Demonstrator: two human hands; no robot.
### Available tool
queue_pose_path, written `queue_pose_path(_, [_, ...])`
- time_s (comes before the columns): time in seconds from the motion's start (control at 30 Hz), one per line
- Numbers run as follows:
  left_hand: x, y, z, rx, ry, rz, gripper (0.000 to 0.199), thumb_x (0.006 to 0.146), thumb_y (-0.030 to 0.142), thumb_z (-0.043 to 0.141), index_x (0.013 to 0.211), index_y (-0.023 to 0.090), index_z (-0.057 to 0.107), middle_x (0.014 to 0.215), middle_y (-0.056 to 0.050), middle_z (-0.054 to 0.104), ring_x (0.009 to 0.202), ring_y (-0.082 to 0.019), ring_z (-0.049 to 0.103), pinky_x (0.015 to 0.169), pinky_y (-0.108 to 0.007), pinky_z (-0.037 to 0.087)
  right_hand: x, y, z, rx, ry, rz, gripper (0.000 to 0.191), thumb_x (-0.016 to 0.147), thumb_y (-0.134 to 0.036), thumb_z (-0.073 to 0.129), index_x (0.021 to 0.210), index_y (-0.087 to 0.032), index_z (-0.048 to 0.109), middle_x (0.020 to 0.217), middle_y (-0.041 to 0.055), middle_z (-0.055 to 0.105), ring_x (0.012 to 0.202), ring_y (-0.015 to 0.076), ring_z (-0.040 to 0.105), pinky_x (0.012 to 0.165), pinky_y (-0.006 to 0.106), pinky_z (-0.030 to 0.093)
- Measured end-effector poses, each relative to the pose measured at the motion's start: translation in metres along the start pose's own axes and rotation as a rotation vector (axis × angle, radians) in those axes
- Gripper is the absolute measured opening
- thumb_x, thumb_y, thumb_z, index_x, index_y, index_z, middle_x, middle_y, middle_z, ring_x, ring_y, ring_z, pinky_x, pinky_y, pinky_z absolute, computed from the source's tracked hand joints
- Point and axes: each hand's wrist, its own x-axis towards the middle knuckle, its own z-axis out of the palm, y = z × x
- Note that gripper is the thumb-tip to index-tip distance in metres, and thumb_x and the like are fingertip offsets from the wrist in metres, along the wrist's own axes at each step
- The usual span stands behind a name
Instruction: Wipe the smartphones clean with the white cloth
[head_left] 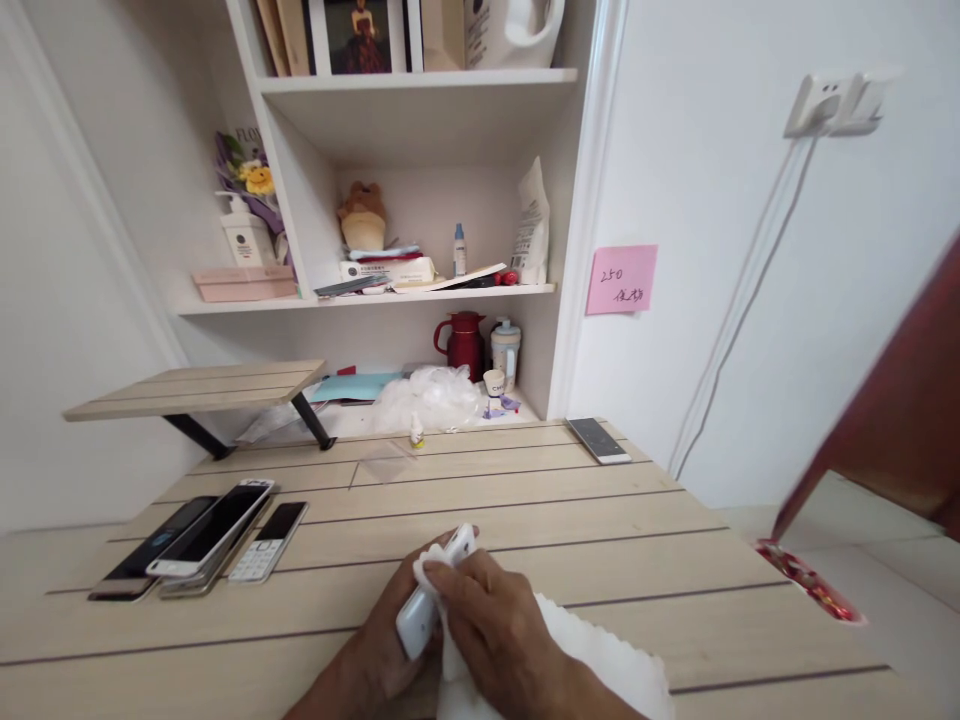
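Observation:
Near the front of the table, my left hand (395, 620) is wrapped round a white phone (417, 622) held tilted, its upper end pointing away from me. My right hand (504, 625) pinches a white cloth (607, 655) and presses part of it against the phone's upper side. The rest of the cloth, with a scalloped edge, spreads out under my right wrist onto the table. The phone's middle is hidden by the cloth and my right fingers.
Several phones lie at the left, among them a white keypad phone (268, 543) and a white smartphone (214, 528). Another phone (598, 440) lies at the back right. A small bottle (417, 432) and a clear bag (386, 462) are near the back, beside a raised stand (202, 385).

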Motion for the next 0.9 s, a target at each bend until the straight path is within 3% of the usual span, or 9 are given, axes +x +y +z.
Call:
queue_pose_path(0.1, [0.004,-0.002,-0.003,0.043,0.042,-0.039,0.034,0.070,0.045,0.077,0.088,0.017,0.069,0.052,0.002,0.053,0.045,-0.008,0.047,0.042,-0.016,0.030,0.000,0.003,0.001,-0.054,0.055,0.070,0.039,0.097,-0.015,0.042,0.131,-0.026,0.056,0.090,0.0058,0.059,0.072,0.0160,0.059,0.065,0.026,0.051])
queue_pose_path(0.23, [0.006,-0.003,-0.002,0.108,0.031,-0.002,0.035,0.072,0.048,0.074,0.088,0.017,0.068,0.050,0.003,0.052,0.043,-0.007,0.045,0.040,-0.016,0.028,0.000,0.006,0.002,-0.054,0.157,0.159,0.038,0.097,-0.015,0.041,0.130,-0.024,0.057,0.085,0.0045,0.055,0.071,0.0154,0.059,0.065,0.026,0.052])
queue_pose_path(0.4, [0.005,-0.001,0.002,0.045,0.067,-0.037,0.037,0.066,0.044,0.078,0.088,0.016,0.068,0.058,0.001,0.058,0.048,-0.008,0.051,0.044,-0.015,0.033,0.001,-0.002,0.004,0.023,0.061,-0.006,0.039,0.096,-0.014,0.045,0.130,-0.026,0.057,0.086,0.0044,0.056,0.069,0.0153,0.057,0.061,0.025,0.050])
queue_pose_path(0.6, [0.003,-0.004,-0.001,0.163,-0.006,0.017,0.034,0.072,0.048,0.073,0.088,0.019,0.067,0.050,0.003,0.053,0.043,-0.007,0.044,0.040,-0.016,0.025,-0.002,0.011,0.002,-0.047,0.180,0.202,0.038,0.098,-0.014,0.040,0.131,-0.023,0.057,0.084,0.0045,0.053,0.071,0.0161,0.058,0.066,0.028,0.052])
queue_pose_path(0.67, [0.001,-0.004,0.000,0.165,-0.002,0.008,0.035,0.070,0.048,0.075,0.086,0.018,0.067,0.050,0.003,0.052,0.043,-0.007,0.044,0.041,-0.016,0.026,-0.002,0.010,0.004,-0.029,0.152,0.156,0.039,0.098,-0.015,0.041,0.132,-0.024,0.056,0.084,0.0042,0.053,0.071,0.0157,0.058,0.064,0.027,0.051])
queue_pose_path(0.8, [-0.003,-0.001,0.004,0.207,0.038,0.073,0.045,0.051,0.024,0.089,0.090,0.017,0.068,0.056,0.004,0.057,0.050,-0.007,0.048,0.047,-0.015,0.032,-0.002,0.008,0.008,-0.018,0.091,0.053,0.039,0.097,-0.015,0.045,0.132,-0.028,0.057,0.088,0.0045,0.056,0.074,0.0155,0.059,0.065,0.026,0.052])
queue_pose_path(0.9, [-0.002,0.000,0.003,0.216,0.023,0.056,0.044,0.056,0.034,0.087,0.093,0.018,0.068,0.055,0.003,0.057,0.046,-0.007,0.046,0.043,-0.017,0.028,-0.002,0.012,0.008,-0.066,0.150,0.146,0.040,0.097,-0.014,0.042,0.132,-0.027,0.056,0.090,0.0057,0.055,0.078,0.0164,0.060,0.068,0.027,0.053])
